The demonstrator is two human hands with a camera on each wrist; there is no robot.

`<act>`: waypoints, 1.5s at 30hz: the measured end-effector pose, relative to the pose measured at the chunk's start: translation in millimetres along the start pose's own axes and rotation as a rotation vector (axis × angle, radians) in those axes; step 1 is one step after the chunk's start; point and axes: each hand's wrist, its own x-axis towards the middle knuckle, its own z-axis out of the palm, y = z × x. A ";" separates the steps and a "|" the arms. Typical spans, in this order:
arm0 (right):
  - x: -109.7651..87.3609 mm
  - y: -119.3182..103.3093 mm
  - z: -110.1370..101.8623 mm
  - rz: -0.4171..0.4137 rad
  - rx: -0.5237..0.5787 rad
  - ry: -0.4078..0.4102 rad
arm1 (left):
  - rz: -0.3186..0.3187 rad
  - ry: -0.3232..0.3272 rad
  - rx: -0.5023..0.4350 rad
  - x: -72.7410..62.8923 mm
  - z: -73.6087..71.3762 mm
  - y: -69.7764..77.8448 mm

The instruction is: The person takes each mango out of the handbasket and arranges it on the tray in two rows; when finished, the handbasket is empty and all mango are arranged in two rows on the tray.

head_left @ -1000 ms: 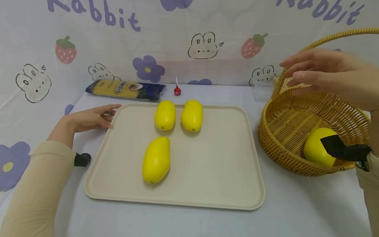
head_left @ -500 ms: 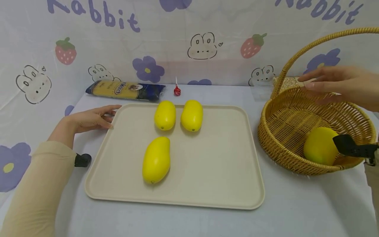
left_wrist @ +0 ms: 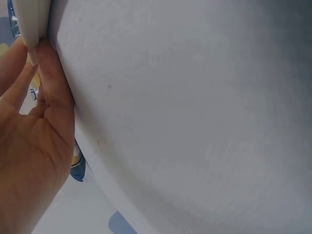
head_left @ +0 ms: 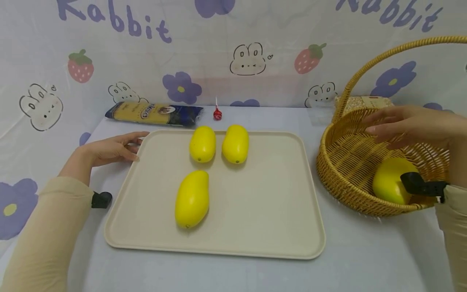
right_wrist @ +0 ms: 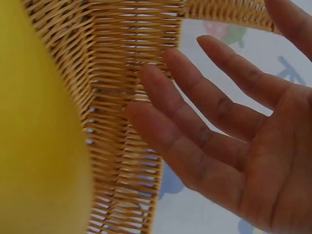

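At the left edge of the beige tray (head_left: 262, 211), my left hand (head_left: 111, 150) pinches the rim between thumb and fingers; the left wrist view shows the tray edge (left_wrist: 31, 19) between them. My right hand (head_left: 416, 125) hovers over the wicker basket (head_left: 337, 178) with fingers spread and nothing in them. Below it a yellow mango (head_left: 388, 180) lies in the basket, partly covered by the wrist camera; it fills the left of the right wrist view. On the tray are three more mangoes: back left (head_left: 202, 144), back right (head_left: 235, 144) and front (head_left: 192, 198).
Behind the tray lie a pasta packet (head_left: 153, 113) and a red lollipop (head_left: 217, 115). A bag of pale grains (head_left: 365, 103) sits behind the basket, whose tall handle (head_left: 368, 69) arches above it. A printed cloth hangs at the back.
My right hand first shifted right, then came down lower over the basket and slightly back left. My left hand and the mangoes on the tray stay where they were.
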 end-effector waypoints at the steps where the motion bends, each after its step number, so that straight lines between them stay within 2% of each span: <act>1: -0.1 0.7 0.9 0.002 -0.001 -0.011 | -0.001 0.000 0.000 0.0 0.1 0.2; 8: 1.3 10.5 4.0 0.044 -0.028 -0.053 | 0.005 -0.005 0.009 -1.4 0.8 2.5; 16: 4.1 16.9 2.4 0.150 -0.114 -0.288 | 0.006 -0.005 0.007 -2.0 1.8 0.4; 22: -0.2 16.2 5.5 0.149 -0.127 -0.363 | 0.004 -0.004 0.006 -1.5 1.6 0.8; 30: 3.6 21.3 9.6 0.089 -0.069 -0.405 | -0.011 -0.002 -0.002 -1.8 2.2 1.5; 35: 3.9 21.0 9.7 0.046 -0.107 -0.384 | -0.013 0.002 -0.016 -1.5 2.7 1.7; 41: 1.3 17.5 9.2 0.039 -0.198 -0.354 | -0.007 0.001 -0.004 -1.0 2.0 1.7; 45: 1.1 15.7 9.8 0.093 -0.126 -0.387 | -0.006 -0.001 0.004 -0.6 1.4 1.5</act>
